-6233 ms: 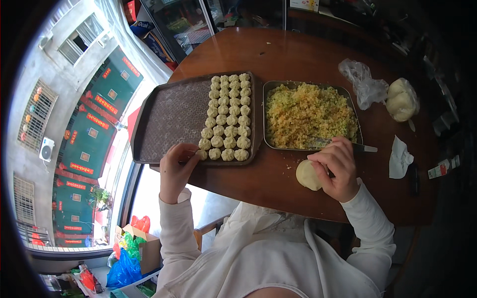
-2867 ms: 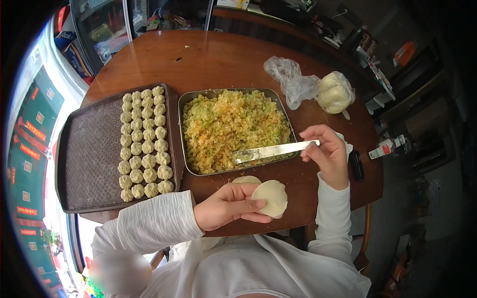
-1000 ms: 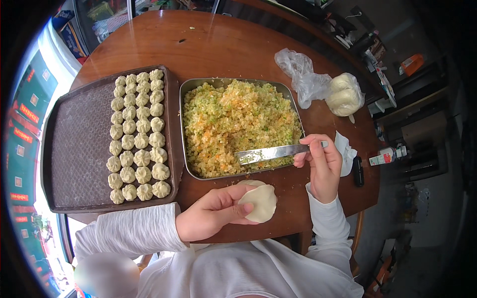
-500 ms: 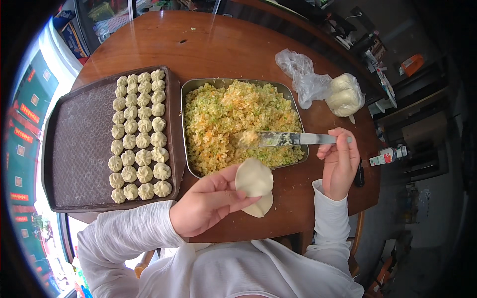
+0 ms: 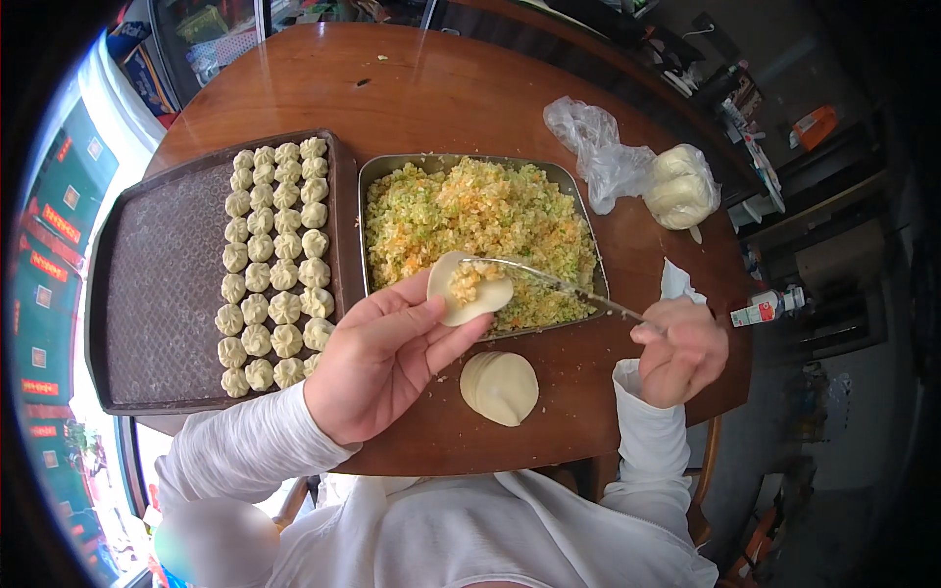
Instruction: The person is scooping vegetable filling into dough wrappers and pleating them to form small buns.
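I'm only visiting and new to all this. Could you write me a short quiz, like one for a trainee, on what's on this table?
1. What does the right hand hold?
2. True or false: the pleated dumplings cover the whole brown tray.
3. Where does the wrapper stack lie? (a) inside the metal pan; (b) on the table; (c) on the tray.

Key
1. A thin metal spreader, its tip at the filling on the held wrapper in the left hand.
2. False: the pleated dumplings stand in rows on the right side of the brown tray.
3. b, between the metal pan and the person.
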A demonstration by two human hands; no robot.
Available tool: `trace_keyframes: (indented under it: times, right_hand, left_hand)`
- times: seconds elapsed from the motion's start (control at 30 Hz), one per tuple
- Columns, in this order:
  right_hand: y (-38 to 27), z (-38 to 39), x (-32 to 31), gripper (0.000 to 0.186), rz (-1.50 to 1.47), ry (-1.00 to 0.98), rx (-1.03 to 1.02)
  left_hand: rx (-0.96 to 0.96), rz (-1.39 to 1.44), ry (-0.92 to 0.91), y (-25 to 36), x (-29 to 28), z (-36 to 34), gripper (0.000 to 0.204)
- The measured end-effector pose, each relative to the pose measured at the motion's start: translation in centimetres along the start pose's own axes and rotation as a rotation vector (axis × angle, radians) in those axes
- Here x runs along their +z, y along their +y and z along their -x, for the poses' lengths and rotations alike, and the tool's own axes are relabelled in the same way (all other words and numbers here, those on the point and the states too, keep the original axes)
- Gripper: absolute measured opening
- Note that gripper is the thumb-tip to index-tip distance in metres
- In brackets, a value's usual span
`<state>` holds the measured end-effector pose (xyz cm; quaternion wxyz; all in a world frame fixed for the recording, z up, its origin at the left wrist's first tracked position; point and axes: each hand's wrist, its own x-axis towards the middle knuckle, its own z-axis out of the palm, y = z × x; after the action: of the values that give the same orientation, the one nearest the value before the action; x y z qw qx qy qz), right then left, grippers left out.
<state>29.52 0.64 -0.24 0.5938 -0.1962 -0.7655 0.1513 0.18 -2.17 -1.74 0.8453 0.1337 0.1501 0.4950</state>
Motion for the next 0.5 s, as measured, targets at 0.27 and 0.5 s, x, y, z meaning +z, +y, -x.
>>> trace_keyframes:
  times: [0.27, 0.5]
  right_hand:
    - [-2.3, -0.3, 0.5, 0.024, 0.299, -0.403, -0.324]
    - [-2.7, -0.7, 0.8, 0.024, 0.396, -0.477, -0.412]
  left_hand:
    - [0.069, 0.001, 0.006, 0.7, -0.4, -0.5, 0.041]
    - [0.105, -0.013, -0.018, 1.1, -0.4, -0.7, 0.041]
